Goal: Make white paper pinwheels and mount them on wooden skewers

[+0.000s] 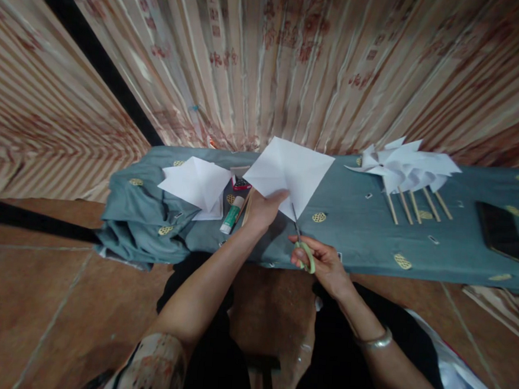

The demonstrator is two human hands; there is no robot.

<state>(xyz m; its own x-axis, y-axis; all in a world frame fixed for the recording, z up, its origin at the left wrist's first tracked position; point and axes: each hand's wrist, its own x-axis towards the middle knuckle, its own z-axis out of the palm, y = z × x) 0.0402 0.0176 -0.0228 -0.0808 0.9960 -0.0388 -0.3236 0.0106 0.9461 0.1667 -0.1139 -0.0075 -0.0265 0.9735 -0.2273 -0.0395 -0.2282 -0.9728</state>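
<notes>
My left hand [262, 209] grips the lower edge of a creased white paper square [290, 170], held above the teal-covered table [363, 231]. My right hand [321, 261] holds green-handled scissors [303, 245], whose blades point up into the paper's lower corner. A second folded white paper [195, 183] lies on the cloth to the left. A green and white glue tube [232, 215] rests just left of my left hand.
Several white paper pinwheels [406, 166] on wooden sticks lie at the right of the table. A dark phone [501, 231] lies at the far right. A small red and black item [241, 184] sits behind the glue. Striped curtain hangs behind; brown floor is below.
</notes>
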